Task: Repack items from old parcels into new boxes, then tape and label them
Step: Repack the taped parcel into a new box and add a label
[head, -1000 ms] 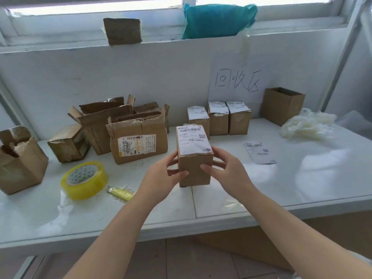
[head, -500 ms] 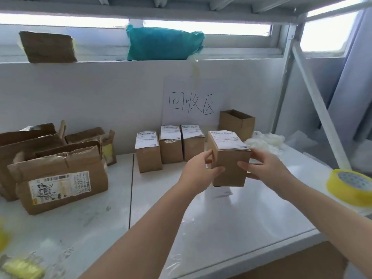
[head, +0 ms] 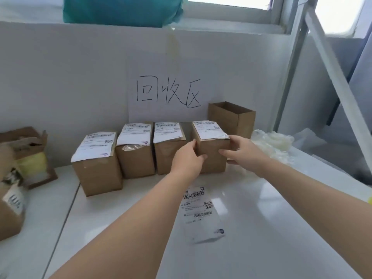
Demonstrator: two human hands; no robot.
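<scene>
A small labelled cardboard box [head: 212, 150] stands at the right end of a row near the wall, under a handwritten paper sign [head: 168, 93]. My left hand [head: 188, 158] grips its left side and my right hand [head: 240, 152] grips its right side. Three other labelled boxes [head: 134, 158] stand in the row to its left. The held box appears to rest on the white table [head: 261, 218]. A loose shipping label [head: 201, 212] lies flat on the table in front of the row, between my forearms.
An open empty cardboard box [head: 233, 117] stands behind the row at the right. Crumpled clear plastic [head: 273, 143] lies to the right of it. Torn old parcels [head: 18, 178] sit at the left edge. A teal bag [head: 120, 11] lies on the sill above.
Both hands carried the labelled box from the front of the table back and right to the end of the row by the wall. The view followed to the right.
</scene>
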